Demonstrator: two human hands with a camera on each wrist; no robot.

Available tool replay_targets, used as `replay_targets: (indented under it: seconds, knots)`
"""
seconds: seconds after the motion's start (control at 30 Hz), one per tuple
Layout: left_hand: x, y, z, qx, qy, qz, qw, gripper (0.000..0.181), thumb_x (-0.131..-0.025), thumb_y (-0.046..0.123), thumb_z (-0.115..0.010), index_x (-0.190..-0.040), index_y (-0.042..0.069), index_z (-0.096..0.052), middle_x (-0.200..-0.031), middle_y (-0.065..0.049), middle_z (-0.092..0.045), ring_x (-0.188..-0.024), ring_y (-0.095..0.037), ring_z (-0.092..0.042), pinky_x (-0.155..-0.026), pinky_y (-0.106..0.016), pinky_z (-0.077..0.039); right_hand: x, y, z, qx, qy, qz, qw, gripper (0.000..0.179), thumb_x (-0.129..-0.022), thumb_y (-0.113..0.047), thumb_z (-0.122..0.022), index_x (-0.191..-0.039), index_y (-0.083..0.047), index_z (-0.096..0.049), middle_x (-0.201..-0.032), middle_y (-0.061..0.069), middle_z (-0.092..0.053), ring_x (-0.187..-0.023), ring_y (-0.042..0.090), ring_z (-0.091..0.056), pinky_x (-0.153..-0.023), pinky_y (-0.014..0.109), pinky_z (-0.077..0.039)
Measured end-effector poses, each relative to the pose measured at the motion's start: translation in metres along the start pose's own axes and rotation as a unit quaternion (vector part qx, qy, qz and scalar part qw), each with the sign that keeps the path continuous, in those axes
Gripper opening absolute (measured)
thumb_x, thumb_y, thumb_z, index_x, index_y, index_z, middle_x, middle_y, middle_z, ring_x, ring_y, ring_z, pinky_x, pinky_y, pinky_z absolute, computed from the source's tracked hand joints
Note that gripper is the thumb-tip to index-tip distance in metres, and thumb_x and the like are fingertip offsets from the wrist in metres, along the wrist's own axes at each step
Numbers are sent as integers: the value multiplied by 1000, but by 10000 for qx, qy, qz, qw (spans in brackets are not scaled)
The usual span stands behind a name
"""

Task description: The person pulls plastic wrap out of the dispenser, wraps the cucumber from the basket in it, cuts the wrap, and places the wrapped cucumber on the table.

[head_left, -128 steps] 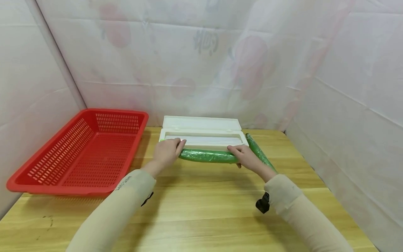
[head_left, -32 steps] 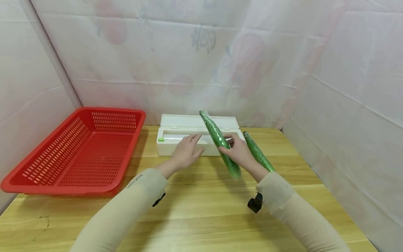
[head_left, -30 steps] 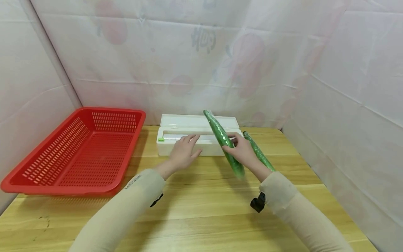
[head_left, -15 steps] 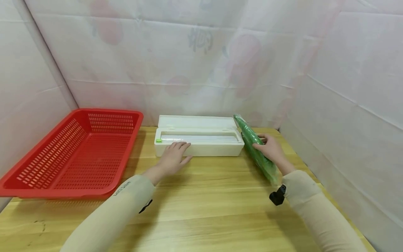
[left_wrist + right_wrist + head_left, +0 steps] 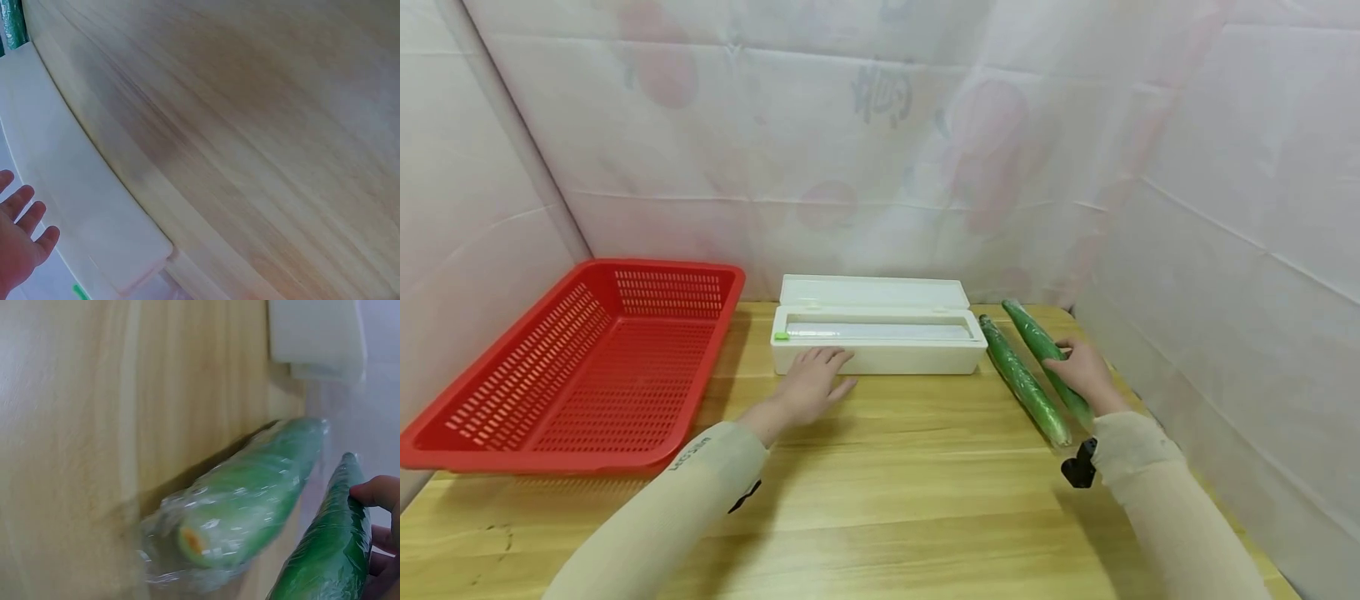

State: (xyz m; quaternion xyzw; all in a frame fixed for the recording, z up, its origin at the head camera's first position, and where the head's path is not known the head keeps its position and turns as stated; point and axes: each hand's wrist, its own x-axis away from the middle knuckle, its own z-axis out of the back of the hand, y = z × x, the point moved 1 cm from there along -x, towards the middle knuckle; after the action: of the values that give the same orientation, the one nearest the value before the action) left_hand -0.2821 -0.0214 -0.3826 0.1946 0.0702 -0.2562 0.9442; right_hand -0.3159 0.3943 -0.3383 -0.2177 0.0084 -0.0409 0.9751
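My right hand (image 5: 1084,373) grips a cucumber wrapped in clear film (image 5: 1037,342), thumb on one side and fingers on the other in the right wrist view. A second film-wrapped cucumber (image 5: 1021,379) lies on the table just left of it, its cut end (image 5: 194,540) facing the right wrist camera. In front of the white cling film box (image 5: 880,358) hovers my left hand (image 5: 808,385), fingers spread and nothing held. The box's lid (image 5: 874,292) is tipped back, and a film roll (image 5: 880,331) shows inside. Whether the left fingertips touch the box, I cannot tell.
A red plastic basket (image 5: 700,408) with slotted walls stands on the left of the wooden table (image 5: 880,517). A small green slider (image 5: 782,336) sits at the box's left end. White sheeting (image 5: 820,125) closes off the back and sides.
Both hands earlier held the cucumber in front of the box. My left hand let go; my right hand carried the cucumber rightward, over the lying one, to its right side.
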Motion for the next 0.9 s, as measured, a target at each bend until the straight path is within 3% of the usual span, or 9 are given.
replay_targets:
  seconds: [0.07,0.2,0.3,0.47,0.7,0.9]
  knots:
    - [2,0,-1,35,-9,-17,10000,50,-98,34,-46,-139,7,-42,-142,-13,-43,-132,-32,-37,-110,-49,-28,0,6,-3,23,29,-25,10000,60,-93,-26,-53,-135,13,-35,-127,38,-43,-107,48,-49,-78,50,-48]
    - [4,0,-3,44,9,-46,10000,49,-97,34,-47,-138,7,-42,-142,-13,-43,-133,-31,-36,-111,-49,-27,-1,16,-11,101,3,-68,9999,58,-92,-23,-52,-133,15,-36,-92,29,-60,-77,35,-57,-64,40,-47]
    - [5,0,-4,4,-24,-69,10000,50,-98,36,-46,-139,6,-42,-142,-12,-43,-133,-31,-36,-111,-48,-27,0,22,-17,379,-120,-179,9990,57,-92,-21,-52,-132,16,-36,-85,25,-62,-70,29,-58,-63,40,-47]
    - [4,1,-5,-56,-80,-110,9999,51,-98,37,-44,-139,6,-41,-143,-13,-42,-134,-31,-36,-112,-48,-26,4,27,-23,787,-375,-255,9959,59,-92,-21,-51,-132,19,-33,-119,37,-50,-94,43,-58,-75,50,-48]
    - [2,-1,-5,-91,-62,-89,9999,50,-98,34,-46,-138,5,-42,-143,-13,-42,-134,-30,-35,-112,-48,-26,2,26,-23,816,-602,-306,9944,69,-96,-31,-45,-138,19,-21,-132,41,-35,-114,53,-44,-89,58,-42]
    - [0,-3,-8,-163,-46,-94,9998,50,-97,34,-48,-138,6,-42,-142,-13,-43,-133,-31,-36,-111,-48,-27,1,28,-26,950,-719,-326,9923,79,-99,-45,-34,-140,19,-13,-137,43,-27,-120,55,-37,-96,61,-37]
